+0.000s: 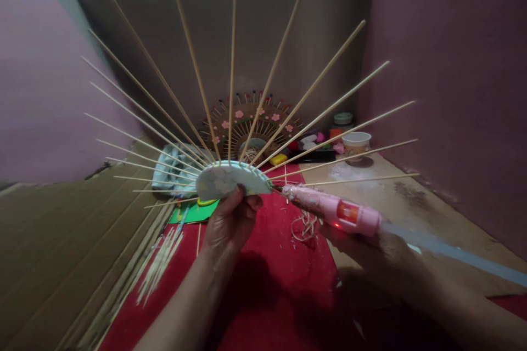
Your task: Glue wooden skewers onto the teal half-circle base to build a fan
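Observation:
My left hand [233,216] grips a pale half-round foam piece [230,180] by its flat lower edge, thumb on the near face. Several thin wooden sticks [274,71] fan out from its curved rim. My right hand [370,247] is wrapped round a pink hot glue gun [329,205] with a red light lit. The gun's nozzle points left and meets, or nearly meets, the right end of the rim, beside the lowest stick. A long translucent glue stick [453,255] trails from the gun's back.
Loose sticks [160,263] lie on the red cloth [263,307] at left, by a green sheet [193,213]. Twine [304,226] lies below the gun. A decorated fan-shaped piece [251,112] stands behind. A paper cup [356,145] is at right; cardboard [61,241] covers the left.

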{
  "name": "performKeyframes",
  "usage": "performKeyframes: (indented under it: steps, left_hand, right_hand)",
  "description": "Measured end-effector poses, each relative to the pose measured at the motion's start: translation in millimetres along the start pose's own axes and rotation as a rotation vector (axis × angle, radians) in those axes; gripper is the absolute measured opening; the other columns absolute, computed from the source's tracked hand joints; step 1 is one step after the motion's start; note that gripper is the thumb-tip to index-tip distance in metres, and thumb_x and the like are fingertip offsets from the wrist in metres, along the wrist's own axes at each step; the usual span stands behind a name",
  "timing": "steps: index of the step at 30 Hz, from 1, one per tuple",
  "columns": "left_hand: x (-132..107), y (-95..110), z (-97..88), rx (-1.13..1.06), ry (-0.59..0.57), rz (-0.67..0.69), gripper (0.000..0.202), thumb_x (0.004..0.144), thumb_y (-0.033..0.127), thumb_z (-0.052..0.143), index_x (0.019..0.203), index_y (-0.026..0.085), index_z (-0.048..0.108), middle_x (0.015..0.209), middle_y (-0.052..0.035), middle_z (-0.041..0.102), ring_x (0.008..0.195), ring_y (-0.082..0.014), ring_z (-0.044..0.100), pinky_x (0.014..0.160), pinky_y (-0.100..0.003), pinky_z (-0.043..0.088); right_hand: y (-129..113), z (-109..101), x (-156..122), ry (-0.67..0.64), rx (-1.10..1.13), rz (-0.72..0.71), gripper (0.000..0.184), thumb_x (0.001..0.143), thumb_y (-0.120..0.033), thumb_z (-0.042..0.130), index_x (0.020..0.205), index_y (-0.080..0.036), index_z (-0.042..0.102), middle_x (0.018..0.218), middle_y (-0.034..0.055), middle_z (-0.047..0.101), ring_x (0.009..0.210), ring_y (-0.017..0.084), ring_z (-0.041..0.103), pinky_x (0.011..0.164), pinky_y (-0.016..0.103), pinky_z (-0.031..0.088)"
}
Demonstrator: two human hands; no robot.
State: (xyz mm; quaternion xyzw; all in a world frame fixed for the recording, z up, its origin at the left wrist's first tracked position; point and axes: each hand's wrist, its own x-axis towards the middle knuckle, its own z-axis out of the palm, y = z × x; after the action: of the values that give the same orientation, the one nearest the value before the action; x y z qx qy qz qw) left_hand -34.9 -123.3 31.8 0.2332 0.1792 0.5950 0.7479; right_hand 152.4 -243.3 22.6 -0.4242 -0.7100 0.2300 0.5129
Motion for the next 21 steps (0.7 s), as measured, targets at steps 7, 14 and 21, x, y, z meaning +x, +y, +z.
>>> performKeyframes:
  steps: [7, 14, 21]
  left_hand:
    - [1.9, -1.1, -2.3, -0.013, -0.019, 0.005, 0.039, 0.048, -0.001, 0.083, 0.079, 0.015, 0.066, 0.071, 0.001, 0.07, 0.055, -0.0116, 0.06, 0.045, -0.02, 0.049]
    - [1.7, -0.6, 0.0, 0.007, 0.016, 0.009, 0.025, 0.062, -0.003, 0.071, 0.078, 0.016, 0.065, 0.07, 0.0014, 0.07, 0.054, -0.0105, 0.06, 0.045, -0.019, 0.048]
    - [1.6, 0.2, 0.1, 0.008, 0.019, 0.014, 0.024, 0.069, -0.003, 0.066, 0.081, 0.017, 0.066, 0.071, 0.0005, 0.07, 0.055, -0.0104, 0.059, 0.045, -0.019, 0.046]
  right_hand:
    - [-1.8, 1.6, -0.5, -0.002, 0.04, 0.048, 0.049, 0.094, -0.023, 0.047, 0.141, -0.034, 0.04, 0.138, -0.0009, 0.052, 0.132, 0.023, 0.042, 0.107, 0.039, 0.042]
    - [0.9, -0.7, -2.6, -0.008, 0.021, 0.031, 0.048, 0.092, -0.021, 0.05, 0.138, -0.033, 0.044, 0.139, -0.0015, 0.051, 0.133, 0.024, 0.041, 0.107, 0.039, 0.043]
    - [-4.6, -3.4, 0.6, -0.018, -0.034, -0.001, 0.048, 0.092, -0.017, 0.048, 0.137, -0.032, 0.046, 0.138, -0.0005, 0.052, 0.13, 0.023, 0.044, 0.104, 0.037, 0.046]
